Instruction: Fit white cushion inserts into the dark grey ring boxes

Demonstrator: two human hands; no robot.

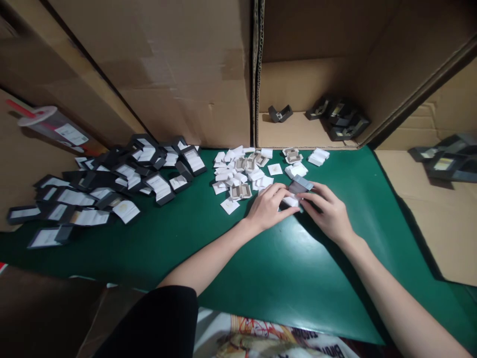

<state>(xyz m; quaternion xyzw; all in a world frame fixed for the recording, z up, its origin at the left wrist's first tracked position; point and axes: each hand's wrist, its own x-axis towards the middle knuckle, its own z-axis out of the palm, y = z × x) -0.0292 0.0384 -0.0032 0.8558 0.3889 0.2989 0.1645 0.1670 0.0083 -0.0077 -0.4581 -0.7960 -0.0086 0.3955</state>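
Observation:
Both my hands meet over the green mat (223, 253) near its far middle. My left hand (266, 206) curls its fingers round a small box (296, 191) with a grey lid and a white insert showing below. My right hand (328, 211) grips the same box from the right, fingers closed on it. Just beyond my hands lies a heap of small white inserts (242, 171). To the left spreads a large pile of open black boxes with white linings (112, 186).
Cardboard walls stand behind the mat. An open carton (298, 132) at the back holds several dark boxes (341, 119). More dark boxes (445, 161) rest on cardboard at the right. A taped roll with a red-and-white end (48, 124) lies at far left.

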